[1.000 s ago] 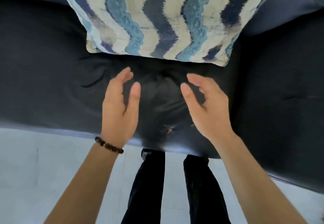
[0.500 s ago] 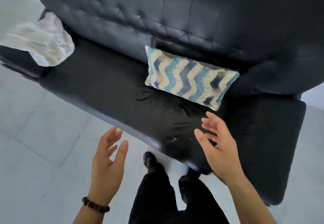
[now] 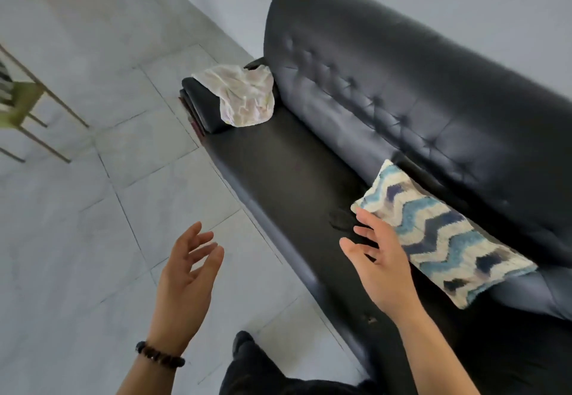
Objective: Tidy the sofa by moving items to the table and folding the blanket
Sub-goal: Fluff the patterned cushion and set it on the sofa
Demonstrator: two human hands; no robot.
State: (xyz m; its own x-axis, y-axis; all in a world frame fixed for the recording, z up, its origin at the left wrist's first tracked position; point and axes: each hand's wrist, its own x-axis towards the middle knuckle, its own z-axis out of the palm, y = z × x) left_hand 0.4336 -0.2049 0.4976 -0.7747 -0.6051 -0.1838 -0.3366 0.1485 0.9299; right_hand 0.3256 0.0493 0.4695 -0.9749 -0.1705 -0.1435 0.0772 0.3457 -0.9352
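Left hand (image 3: 185,277) and right hand (image 3: 382,266) spread, empty; crumpled blanket (image 3: 246,99) on glossy tufted sofa (image 3: 402,91).

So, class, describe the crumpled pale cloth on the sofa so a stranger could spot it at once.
Start at the long black tufted sofa. Follow its seat to the far end, where the cloth lies bunched over the low arm. It is whitish and crumpled, unlike the blue zigzag cushion.

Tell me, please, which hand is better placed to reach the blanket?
Left, probably: the left hand is open and nearer the blanket; the right hand hovers by the cushion, farther along the sofa.
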